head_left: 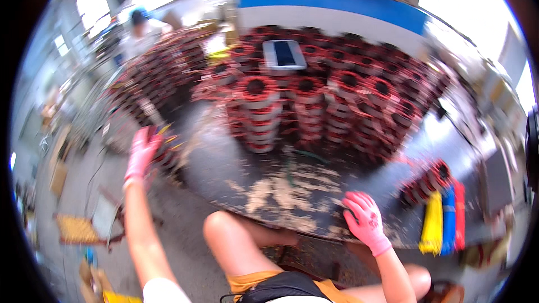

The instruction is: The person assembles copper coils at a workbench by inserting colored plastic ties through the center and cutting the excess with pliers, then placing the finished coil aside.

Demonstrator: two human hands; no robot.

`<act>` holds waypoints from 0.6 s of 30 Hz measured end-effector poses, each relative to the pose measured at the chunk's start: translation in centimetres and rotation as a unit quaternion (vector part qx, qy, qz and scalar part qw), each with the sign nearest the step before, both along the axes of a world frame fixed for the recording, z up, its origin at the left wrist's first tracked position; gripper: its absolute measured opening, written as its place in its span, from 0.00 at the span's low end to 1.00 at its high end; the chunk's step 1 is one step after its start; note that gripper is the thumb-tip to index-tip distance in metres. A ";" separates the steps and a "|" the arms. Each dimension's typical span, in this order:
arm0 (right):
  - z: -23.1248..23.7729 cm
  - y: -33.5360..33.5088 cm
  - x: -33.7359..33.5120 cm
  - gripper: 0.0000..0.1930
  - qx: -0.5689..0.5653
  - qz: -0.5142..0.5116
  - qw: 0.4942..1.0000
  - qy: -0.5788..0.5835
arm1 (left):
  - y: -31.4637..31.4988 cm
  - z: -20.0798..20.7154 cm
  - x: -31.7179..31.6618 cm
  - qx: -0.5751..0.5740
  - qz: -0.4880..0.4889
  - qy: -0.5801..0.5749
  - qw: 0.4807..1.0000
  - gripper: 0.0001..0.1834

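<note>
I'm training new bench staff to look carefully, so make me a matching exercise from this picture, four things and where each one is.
Things:
1. Left hand
2. Right hand
3. White-framed flat device
4. Yellow bundle

Places:
A. On top of the stacks of red-and-grey rings
B. Beside a blue bundle, at the right
C. By the smaller group of rings at the left
D. Gloved, near the front edge of the table

Right pairs: 1-C, 2-D, 3-A, 4-B.

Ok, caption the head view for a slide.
Pink-gloved left hand beside coils, pink-gloved right hand by the near edge of the table.
</note>
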State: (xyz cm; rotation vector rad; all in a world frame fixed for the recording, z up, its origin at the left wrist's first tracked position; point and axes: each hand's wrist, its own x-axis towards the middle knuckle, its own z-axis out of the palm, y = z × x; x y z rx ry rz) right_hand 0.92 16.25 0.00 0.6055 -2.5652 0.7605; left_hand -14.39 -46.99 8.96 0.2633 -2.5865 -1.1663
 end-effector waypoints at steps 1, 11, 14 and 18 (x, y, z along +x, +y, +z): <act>2.0 1.7 1.1 0.18 0.008 -0.044 0.998 0.033 | 7.0 1.9 1.6 0.087 0.076 0.055 0.992 0.38; 9.4 20.7 1.8 0.26 0.184 -0.286 0.940 0.031 | 19.3 0.1 5.6 -0.134 -0.191 0.217 0.948 0.31; 9.9 21.5 1.7 0.18 0.192 -0.224 0.953 0.070 | 27.4 0.3 8.5 -0.162 -0.286 0.219 0.919 0.32; 11.0 13.5 3.1 0.18 0.108 -0.139 0.970 0.165 | 33.9 1.1 13.7 -0.197 -0.408 0.245 0.857 0.30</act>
